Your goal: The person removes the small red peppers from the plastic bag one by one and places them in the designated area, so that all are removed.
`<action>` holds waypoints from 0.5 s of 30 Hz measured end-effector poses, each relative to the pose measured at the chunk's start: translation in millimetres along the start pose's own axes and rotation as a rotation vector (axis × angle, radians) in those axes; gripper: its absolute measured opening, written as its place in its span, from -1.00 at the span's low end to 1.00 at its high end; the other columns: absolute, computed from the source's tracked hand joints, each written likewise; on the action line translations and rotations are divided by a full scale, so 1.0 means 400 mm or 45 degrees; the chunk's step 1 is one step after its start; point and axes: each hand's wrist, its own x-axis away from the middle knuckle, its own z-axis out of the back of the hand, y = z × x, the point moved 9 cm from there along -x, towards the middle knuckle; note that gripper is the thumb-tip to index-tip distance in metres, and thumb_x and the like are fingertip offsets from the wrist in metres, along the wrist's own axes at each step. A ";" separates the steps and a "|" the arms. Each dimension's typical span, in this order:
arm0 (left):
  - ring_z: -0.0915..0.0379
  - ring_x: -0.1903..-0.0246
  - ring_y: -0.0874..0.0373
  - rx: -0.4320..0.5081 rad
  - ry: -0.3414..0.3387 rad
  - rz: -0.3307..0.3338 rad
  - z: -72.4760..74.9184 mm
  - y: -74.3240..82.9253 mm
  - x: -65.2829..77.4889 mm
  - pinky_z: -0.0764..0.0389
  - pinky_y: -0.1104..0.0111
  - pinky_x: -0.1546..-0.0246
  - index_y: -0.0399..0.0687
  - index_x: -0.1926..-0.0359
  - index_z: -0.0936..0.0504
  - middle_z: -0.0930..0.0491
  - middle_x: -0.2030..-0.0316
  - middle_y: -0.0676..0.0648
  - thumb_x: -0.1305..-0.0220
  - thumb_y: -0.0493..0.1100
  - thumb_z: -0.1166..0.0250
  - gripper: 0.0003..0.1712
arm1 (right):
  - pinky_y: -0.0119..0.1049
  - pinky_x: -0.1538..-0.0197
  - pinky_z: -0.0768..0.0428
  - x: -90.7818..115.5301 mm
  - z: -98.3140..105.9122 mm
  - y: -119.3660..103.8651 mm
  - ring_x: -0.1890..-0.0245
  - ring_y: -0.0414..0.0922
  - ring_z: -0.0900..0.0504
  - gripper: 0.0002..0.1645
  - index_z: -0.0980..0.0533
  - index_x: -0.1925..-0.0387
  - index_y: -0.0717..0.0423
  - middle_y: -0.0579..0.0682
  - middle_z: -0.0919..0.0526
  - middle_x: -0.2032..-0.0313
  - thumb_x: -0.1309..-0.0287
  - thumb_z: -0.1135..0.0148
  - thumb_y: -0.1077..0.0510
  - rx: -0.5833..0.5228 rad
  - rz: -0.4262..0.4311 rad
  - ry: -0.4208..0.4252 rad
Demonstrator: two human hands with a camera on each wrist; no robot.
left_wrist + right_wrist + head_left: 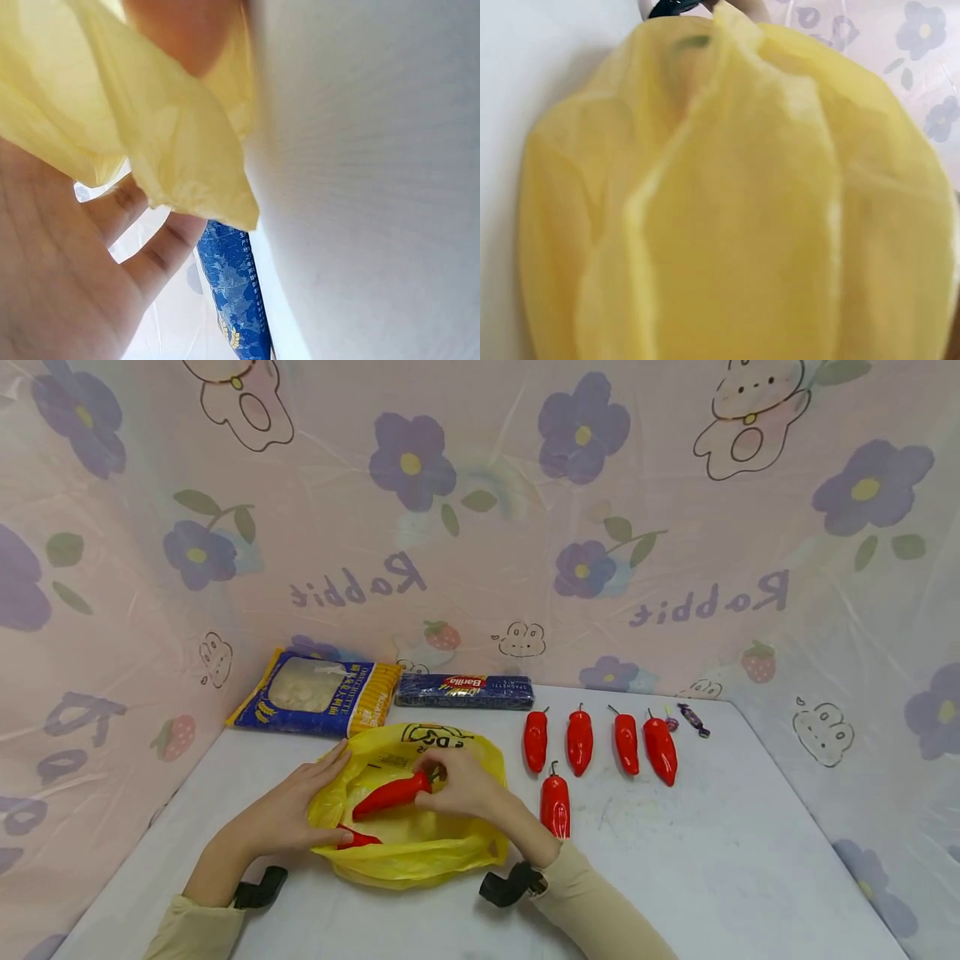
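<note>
In the head view a yellow plastic bag (408, 864) lies with its mouth spread toward me. My left hand (281, 814) is at the bag's left rim, fingers stretched along the outside and thumb at the near edge. The left wrist view shows thin yellow film (176, 142) in front of its fingers. My right hand (461, 783) reaches over the mouth and pinches a red pepper (390, 795) near its stem, body pointing left and down. Another red pepper (358, 837) shows inside at the near left. In the right wrist view, the bag (735, 225) hides most of the hand.
Right of the bag, a red pepper (555, 806) lies nearest, with several more in a row behind, such as the rightmost pepper (660, 750). Wrapped candy (693, 720) lies behind them. A pasta bag (318, 693) and a spaghetti pack (463, 692) stand along the back wall.
</note>
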 end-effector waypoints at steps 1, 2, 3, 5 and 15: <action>-0.14 -0.52 -0.38 0.002 -0.001 0.000 0.000 0.000 0.000 -0.33 -0.37 -0.40 -0.13 -0.67 -0.14 0.02 -0.70 -0.14 -0.09 0.49 -0.49 0.36 | -0.46 0.14 -0.58 0.001 0.007 0.000 0.23 -0.18 -0.55 -0.68 -0.69 0.06 0.02 -0.15 -0.73 0.20 -0.12 -0.47 0.10 0.002 -0.008 0.007; -0.16 -0.51 -0.37 0.003 -0.001 0.000 0.001 0.001 0.000 -0.34 -0.36 -0.40 -0.13 -0.67 -0.14 0.02 -0.70 -0.14 -0.09 0.49 -0.49 0.36 | -0.46 0.16 -0.57 0.002 0.012 0.001 0.24 -0.17 -0.54 -0.69 -0.69 0.06 0.01 -0.15 -0.73 0.20 -0.12 -0.47 0.09 0.010 -0.016 0.016; -0.16 -0.51 -0.36 0.005 0.000 -0.002 0.001 0.001 0.000 -0.35 -0.35 -0.40 -0.14 -0.67 -0.14 0.02 -0.70 -0.14 -0.09 0.49 -0.49 0.36 | -0.45 0.16 -0.57 0.003 0.019 0.001 0.24 -0.16 -0.55 -0.69 -0.70 0.07 0.01 -0.15 -0.74 0.20 -0.13 -0.47 0.07 0.012 -0.022 0.028; -0.17 -0.51 -0.35 0.004 0.001 -0.004 0.001 0.001 0.000 -0.35 -0.35 -0.40 -0.14 -0.67 -0.14 0.02 -0.70 -0.13 -0.09 0.49 -0.49 0.36 | -0.43 0.15 -0.57 0.005 0.032 0.004 0.23 -0.14 -0.55 -0.70 -0.71 0.08 0.00 -0.15 -0.74 0.20 -0.14 -0.47 0.05 0.007 -0.040 0.053; -0.16 -0.51 -0.36 -0.001 0.012 -0.017 0.001 0.001 0.001 -0.34 -0.35 -0.41 -0.15 -0.67 -0.15 0.02 -0.70 -0.13 -0.09 0.50 -0.49 0.37 | -0.36 0.18 -0.63 0.012 0.091 0.015 0.27 -0.13 -0.60 -0.73 -0.73 0.14 -0.02 -0.16 -0.76 0.27 -0.14 -0.44 -0.01 -0.044 -0.048 0.184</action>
